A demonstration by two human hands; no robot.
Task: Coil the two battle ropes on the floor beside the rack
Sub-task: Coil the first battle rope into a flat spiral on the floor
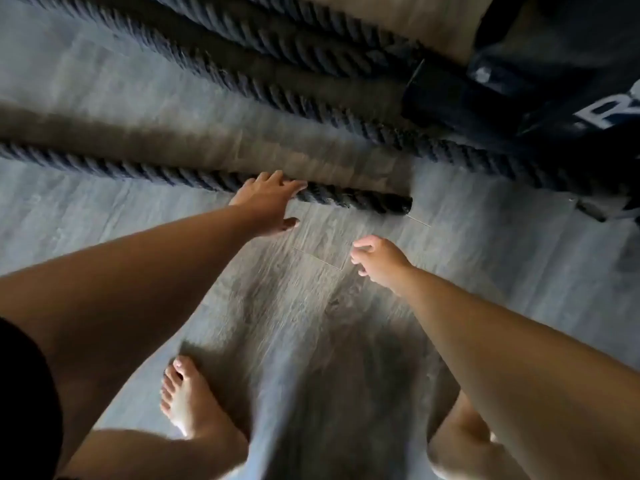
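**A:** Where is the rope?

**B:** The nearest rope (138, 168) lies straight across the floor (311, 323), with its capped end (394, 202) pointing toward the rack (519, 81). Further rope runs (277, 88) lie beyond it, stretching up and left from the rack's foot. I cannot tell which run belongs to which rope. Nothing is coiled.

**A:** And the hands?

**B:** The left hand (266, 199) is stretched out, fingers straight, laid on the nearest rope just short of the capped end and not closed round it. The right hand (381, 258) hangs apart over bare floor, fingers loosely curled, holding nothing.

**A:** So which step is this?

**B:** The very start, I judge: reaching for the first end. Next the fingers need to wrap the thick rope and draw the end round into a first loop. It looks heavy, so the right hand will likely have to join in.

**A:** Anything in the way?

**B:** The rack's dark base sits close to the capped end, and a bare foot (187, 400) stands near where a coil might go.
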